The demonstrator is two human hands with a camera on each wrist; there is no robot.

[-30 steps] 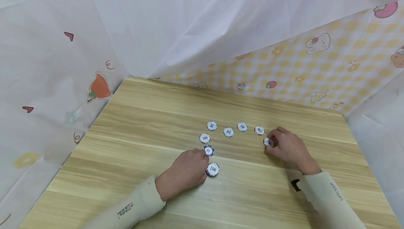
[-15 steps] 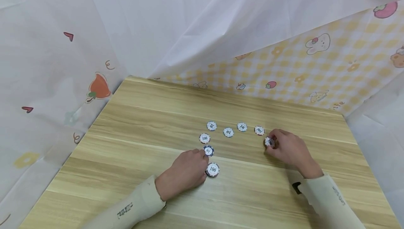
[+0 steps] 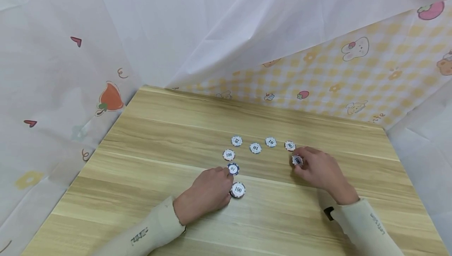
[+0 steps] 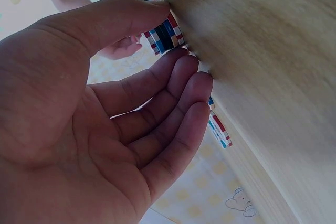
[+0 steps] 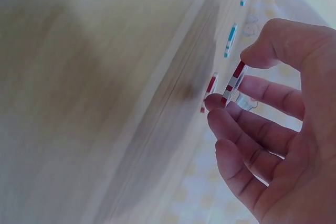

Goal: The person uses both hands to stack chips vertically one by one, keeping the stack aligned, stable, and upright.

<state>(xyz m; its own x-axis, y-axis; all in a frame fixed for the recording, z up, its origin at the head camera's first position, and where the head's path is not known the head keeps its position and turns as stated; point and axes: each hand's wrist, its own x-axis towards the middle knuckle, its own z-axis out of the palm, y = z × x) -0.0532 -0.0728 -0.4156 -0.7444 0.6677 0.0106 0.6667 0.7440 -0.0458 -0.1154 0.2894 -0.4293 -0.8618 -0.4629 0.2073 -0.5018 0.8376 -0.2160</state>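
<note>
My left hand (image 3: 212, 189) holds the side of a short stack of poker chips (image 3: 238, 189) on the table, its top chip marked 100. In the left wrist view the thumb and forefinger grip the stack's red, blue and white edges (image 4: 167, 35). A blue-rimmed chip (image 3: 233, 168) marked 10 lies right beyond those fingers. My right hand (image 3: 323, 169) pinches a single red-and-white chip (image 5: 233, 82) between thumb and fingertips, marked 100 and tilted close over the table. Just behind it lies a red-edged 100 chip (image 3: 290, 146).
More single chips lie in a loose arc on the wooden table (image 3: 169, 130): a 100 chip (image 3: 228, 155) and light-blue-edged 10 chips, one of them (image 3: 270, 142) toward the back. Printed sheeting (image 3: 353, 79) walls the table at the back and sides.
My right hand has shifted slightly left with its chip, which has turned a little between the fingers. The left hand and the stack have stayed put.
</note>
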